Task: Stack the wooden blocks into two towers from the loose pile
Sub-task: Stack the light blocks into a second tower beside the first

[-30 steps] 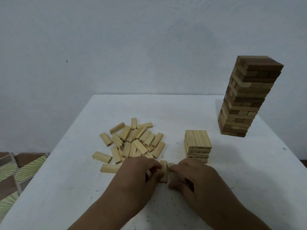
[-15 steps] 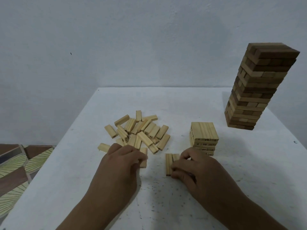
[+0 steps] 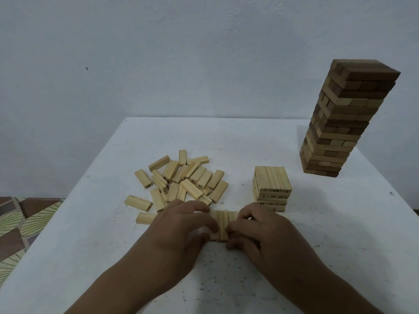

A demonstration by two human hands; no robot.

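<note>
Three pale wooden blocks [image 3: 223, 225] lie side by side on the white table [image 3: 340, 223], squeezed between my two hands. My left hand [image 3: 181, 232] grips the row's left side with curled fingers. My right hand [image 3: 256, 230] pinches its right side. Just behind the hands lies the loose pile of pale blocks [image 3: 181, 180]. A short pale tower [image 3: 272, 189] several layers high stands right of the pile. A tall tower of mixed light and dark blocks [image 3: 340, 123] rises at the far right.
Two stray blocks [image 3: 138, 202] lie at the pile's near-left edge. The table's left edge drops to a patterned tiled floor [image 3: 20, 223]. A plain wall [image 3: 181, 53] stands behind the table.
My left hand came back from the pile with a block and set it beside the two under my right hand. Both hands now squeeze the row of three together.
</note>
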